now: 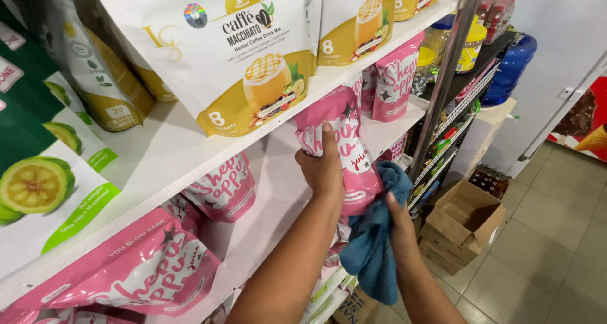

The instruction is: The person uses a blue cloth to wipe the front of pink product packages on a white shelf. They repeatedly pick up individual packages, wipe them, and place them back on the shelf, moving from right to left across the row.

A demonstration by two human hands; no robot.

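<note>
Nearest the camera, the right hand is closed around a blue cloth, which hangs bunched from the grip and presses against the lower edge of a pink stand-up pouch. The left hand grasps that pouch from the front, thumb pointing up along its face and fingers wrapped behind, holding it upright in front of the middle white shelf, just off the board's edge. To the left, on the same shelf and the one below, more pink pouches lie tilted or flat, one large one close to the lower left corner. Above them, on the upper white shelf, stand white-and-gold drink mix bags and, further left, green-and-white packets showing a cut citrus fruit. Behind the held pouch another pink pouch stands upright on the shelf. Beyond the grey metal upright, shelves carry yellow-lidded jars and small packets. On the tiled floor further off sits an open cardboard box, and a blue water bottle rests on a pale cabinet by the wall.
</note>
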